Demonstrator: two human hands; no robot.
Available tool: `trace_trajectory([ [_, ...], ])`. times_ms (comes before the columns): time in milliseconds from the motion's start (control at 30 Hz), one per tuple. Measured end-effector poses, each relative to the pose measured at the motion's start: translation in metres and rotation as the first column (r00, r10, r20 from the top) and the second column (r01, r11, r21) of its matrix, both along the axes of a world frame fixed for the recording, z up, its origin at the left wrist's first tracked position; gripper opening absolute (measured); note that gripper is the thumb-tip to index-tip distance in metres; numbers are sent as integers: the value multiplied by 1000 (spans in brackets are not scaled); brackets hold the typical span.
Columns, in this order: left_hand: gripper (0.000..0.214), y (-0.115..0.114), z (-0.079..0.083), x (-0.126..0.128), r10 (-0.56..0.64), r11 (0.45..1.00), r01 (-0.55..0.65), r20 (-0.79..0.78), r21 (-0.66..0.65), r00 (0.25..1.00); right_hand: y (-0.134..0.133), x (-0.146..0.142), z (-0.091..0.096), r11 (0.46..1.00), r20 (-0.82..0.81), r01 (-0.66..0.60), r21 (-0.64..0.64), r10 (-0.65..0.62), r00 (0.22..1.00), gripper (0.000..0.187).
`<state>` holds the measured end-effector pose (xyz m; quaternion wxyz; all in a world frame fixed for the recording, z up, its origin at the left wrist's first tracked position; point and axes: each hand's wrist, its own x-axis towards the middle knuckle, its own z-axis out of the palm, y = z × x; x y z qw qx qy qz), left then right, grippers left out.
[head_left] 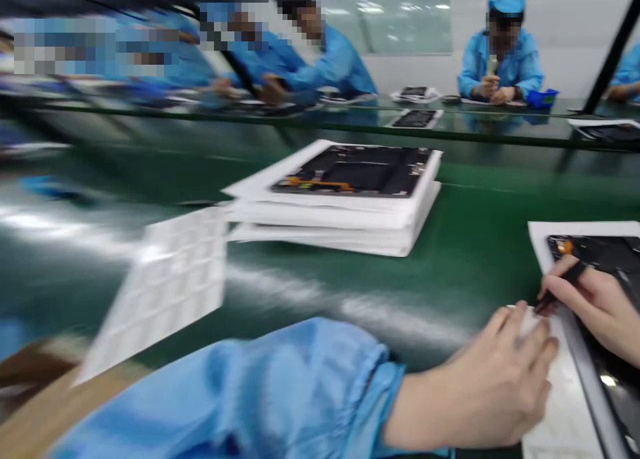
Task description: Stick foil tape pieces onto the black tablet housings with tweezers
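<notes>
At the lower right, my left hand [493, 382] is closed with its fingers curled at the upper end of a white sheet [565, 412]. My right hand [595, 299] grips black tweezers [575, 275], their tips close to my left fingertips at that sheet. Exactly what lies between the left fingertips is hidden. Beside the sheet lies a dark flat device panel [607, 249] with an orange ribbon part, resting on white paper [537, 235]. The right edge of the frame cuts it off.
A stack of white sheets [325, 232] topped by a black panel [370, 169] stands mid-table. To its left lies a white label sheet [170, 279], near brown cardboard [65, 405]. Co-workers in blue [500, 65] sit beyond, along a bench holding a blue bin [543, 99].
</notes>
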<state>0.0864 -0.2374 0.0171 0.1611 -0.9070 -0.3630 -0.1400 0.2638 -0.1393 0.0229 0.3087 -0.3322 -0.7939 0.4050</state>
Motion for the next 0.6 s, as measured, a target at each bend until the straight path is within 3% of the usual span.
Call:
trace_trajectory([
  [100,37,0,-7,-3,11,1000,-12,57,21,998,2,-9,5,995,-16,-15,-95,13,1000,34],
  [300,35,2,-19,-6,7,1000,-9,116,20,993,5,-13,2,998,12,26,-62,-25,1000,27],
  [600,35,4,-16,-5,-18,1000,15,117,27,993,7,-17,1,996,19,60,-70,-59,998,23],
])
